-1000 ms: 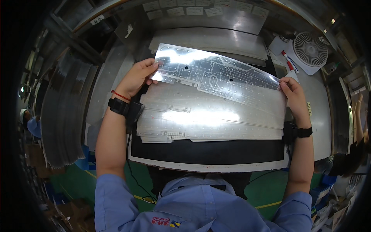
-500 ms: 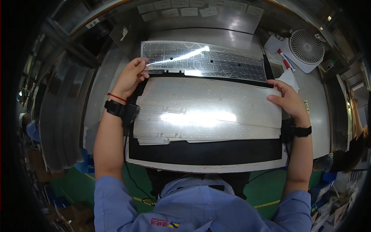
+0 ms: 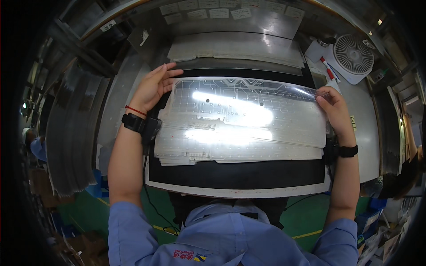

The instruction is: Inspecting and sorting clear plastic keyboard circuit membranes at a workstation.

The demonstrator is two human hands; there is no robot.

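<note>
A clear plastic film (image 3: 222, 88) printed with fine circuit lines lies over the near stack of pale, translucent sheets (image 3: 248, 153). My right hand (image 3: 335, 108) pinches the film's far right corner between thumb and fingers, and the film bends up a little there. Beside the film's far left corner, my left hand (image 3: 156, 86) is open, its fingers apart and pointing inward. Whether its lower fingers touch the film edge I cannot tell. The stack's sheets are slightly uneven along the near edge, and bright glare hides part of the surface.
Under the stack is a black mat (image 3: 239, 173) on a white-edged board. Another pile of pale sheets (image 3: 239, 48) stands behind it. At the far right are a white fan (image 3: 353, 54) and a red marker (image 3: 327, 68). Stacked grey sheets (image 3: 73, 133) stand at the left.
The film has moved from behind the near stack toward me and onto it. My left hand has let go and spread its fingers; my right hand now grips the film's corner. The far pile is uncovered.
</note>
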